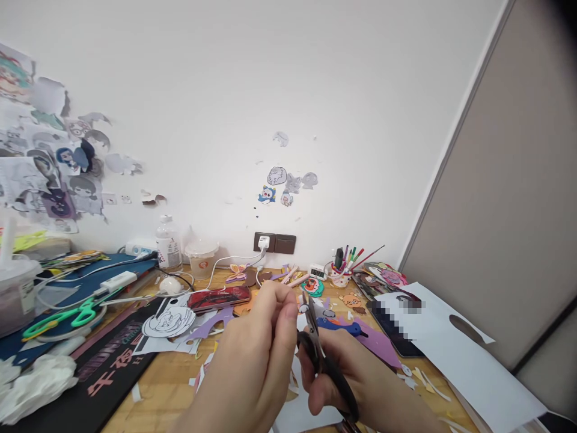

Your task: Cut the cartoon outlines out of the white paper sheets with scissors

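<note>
My right hand (336, 373) is closed around the black handles of a pair of scissors (333, 376). The blades point up and away from me, just right of my left fingertips. Thumb and fingers of my left hand (265, 343) are pinched together; what they hold, if anything, is hidden behind them. Under both hands lies a white sheet of paper (311, 418), partly covered by them. A blue-handled tool (340, 326) and purple paper (376, 343) lie just beyond my right hand.
Left are green scissors (76, 319), a black bag (112, 361) and a crumpled tissue (40, 385). A red case (219, 297), a bottle (167, 243), a cup (201, 261) and a pen holder (340, 275) stand or lie farther back. A cut white sheet (455, 343) covers the right side.
</note>
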The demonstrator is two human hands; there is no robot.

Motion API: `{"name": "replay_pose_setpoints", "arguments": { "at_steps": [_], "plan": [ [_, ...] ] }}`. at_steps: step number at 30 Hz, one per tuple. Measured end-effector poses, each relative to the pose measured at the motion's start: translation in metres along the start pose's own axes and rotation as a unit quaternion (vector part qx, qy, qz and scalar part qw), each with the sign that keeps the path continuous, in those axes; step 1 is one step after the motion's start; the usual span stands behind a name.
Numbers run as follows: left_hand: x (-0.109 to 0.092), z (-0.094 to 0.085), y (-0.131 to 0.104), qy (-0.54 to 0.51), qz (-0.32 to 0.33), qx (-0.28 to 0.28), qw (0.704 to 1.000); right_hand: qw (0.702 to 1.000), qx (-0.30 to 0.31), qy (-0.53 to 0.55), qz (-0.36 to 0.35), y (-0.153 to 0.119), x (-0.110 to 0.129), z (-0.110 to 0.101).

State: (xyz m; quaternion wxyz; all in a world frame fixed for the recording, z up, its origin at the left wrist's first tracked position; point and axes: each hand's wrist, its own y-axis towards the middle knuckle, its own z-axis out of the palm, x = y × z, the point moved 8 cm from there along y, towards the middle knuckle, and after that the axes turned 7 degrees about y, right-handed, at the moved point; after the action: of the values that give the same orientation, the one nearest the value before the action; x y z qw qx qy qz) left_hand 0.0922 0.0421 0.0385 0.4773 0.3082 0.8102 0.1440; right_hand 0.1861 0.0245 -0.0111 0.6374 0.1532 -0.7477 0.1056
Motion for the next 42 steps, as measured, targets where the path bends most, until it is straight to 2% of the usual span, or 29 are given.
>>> {"name": "replay_pose_setpoints", "arguments": {
  "at_steps": [7, 15, 22, 28, 34, 38, 42],
  "plan": [
    [-0.0053, 0.0053, -0.0035, -0.056, 0.024, 0.039, 0.997, 1.0, 0.007, -0.022, -0.02, 0.0007, -0.0006, -0.0006],
    [-0.003, 0.0057, -0.0013, -0.001, 0.041, 0.012, 0.999, 1.0, 0.008, -0.004, -0.005, 0.0024, -0.0005, 0.0008],
    [-0.0071, 0.0058, -0.0029, -0.011, 0.062, 0.012, 0.998, 1.0, 0.013, -0.003, -0.005, 0.0, 0.0011, 0.0004],
    [-0.003, 0.0071, -0.0015, -0.025, 0.043, 0.015, 0.999, 1.0, 0.007, -0.011, 0.0, 0.0006, -0.0004, -0.0022],
    [0.0014, 0.0004, -0.0034, 0.004, 0.031, -0.032, 0.999, 1.0, 0.009, -0.005, -0.005, 0.0, -0.0003, -0.0013],
    [-0.0025, 0.0009, -0.0031, -0.064, 0.04, -0.022, 0.997, 1.0, 0.014, -0.006, -0.008, -0.0003, -0.0011, 0.0],
    [-0.0015, 0.0036, -0.0022, -0.158, 0.012, -0.03, 0.987, 0.999, 0.023, 0.006, -0.022, 0.0003, 0.0022, 0.0036]
  ]
}}
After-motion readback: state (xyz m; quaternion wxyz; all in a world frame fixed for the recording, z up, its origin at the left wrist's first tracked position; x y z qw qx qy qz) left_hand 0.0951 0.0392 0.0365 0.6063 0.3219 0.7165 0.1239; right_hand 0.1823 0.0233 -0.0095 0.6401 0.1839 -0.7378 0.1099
